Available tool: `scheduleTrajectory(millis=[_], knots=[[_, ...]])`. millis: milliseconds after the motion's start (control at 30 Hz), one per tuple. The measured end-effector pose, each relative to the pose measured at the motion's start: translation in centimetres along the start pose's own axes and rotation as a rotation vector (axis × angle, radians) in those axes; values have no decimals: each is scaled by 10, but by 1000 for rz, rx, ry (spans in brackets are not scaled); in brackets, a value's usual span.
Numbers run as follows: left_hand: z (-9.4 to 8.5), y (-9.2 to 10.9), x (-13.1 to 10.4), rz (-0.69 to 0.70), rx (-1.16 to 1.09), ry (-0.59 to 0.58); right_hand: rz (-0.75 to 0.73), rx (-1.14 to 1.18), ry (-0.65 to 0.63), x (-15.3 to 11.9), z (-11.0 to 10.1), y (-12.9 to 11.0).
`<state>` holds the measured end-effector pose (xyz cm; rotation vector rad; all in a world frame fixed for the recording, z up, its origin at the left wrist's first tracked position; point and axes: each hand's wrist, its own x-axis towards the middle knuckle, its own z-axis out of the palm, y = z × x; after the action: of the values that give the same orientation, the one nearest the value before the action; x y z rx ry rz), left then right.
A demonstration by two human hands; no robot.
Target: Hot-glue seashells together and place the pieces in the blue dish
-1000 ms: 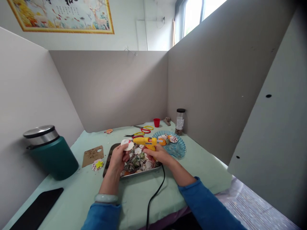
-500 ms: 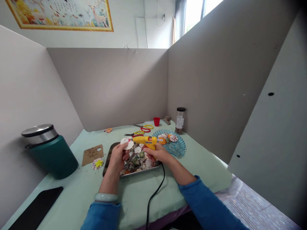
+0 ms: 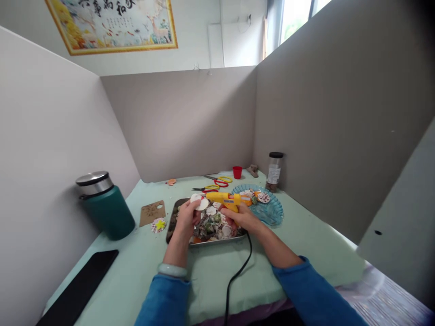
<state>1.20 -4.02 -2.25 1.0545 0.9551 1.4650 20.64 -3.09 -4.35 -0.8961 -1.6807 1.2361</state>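
Observation:
My left hand [image 3: 188,216] pinches a white rounded disc [image 3: 200,202], which looks like a shell or a cut-out piece. Its kind I cannot make out for sure. Wrapped round the handle of a yellow glue gun [image 3: 222,198] is my right hand [image 3: 243,216]. The gun's nozzle points left and meets the disc's upper edge. Both hands are above a metal tray [image 3: 217,241] heaped with shells [image 3: 212,225] and small pieces. From the gun's handle a black cord [image 3: 239,272] runs down toward the table's front edge.
A blue glass plate [image 3: 273,213] with decorated pieces lies right of the tray. Scissors [image 3: 211,187], a red cup [image 3: 237,172] and a jar [image 3: 273,172] stand behind. At left are a green flask [image 3: 108,213], a brown card [image 3: 152,213], a flower piece [image 3: 158,225] and a black slab [image 3: 81,287].
The whole scene has shifted right in view as my head turned left. My hands keep the same hold, with the gun's nozzle still at the white disc.

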Motion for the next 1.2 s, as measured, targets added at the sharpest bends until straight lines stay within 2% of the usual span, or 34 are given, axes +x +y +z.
scheduleTrajectory(millis=[433, 767, 1200], knots=[[0, -1, 1, 18, -33, 40, -17, 3, -13, -1, 1, -4], [0, -2, -1, 23, -40, -15, -5, 67, 12, 2, 0, 5], [-1, -3, 0, 25, -52, -32, -15, 99, 39, 3, 0, 8]])
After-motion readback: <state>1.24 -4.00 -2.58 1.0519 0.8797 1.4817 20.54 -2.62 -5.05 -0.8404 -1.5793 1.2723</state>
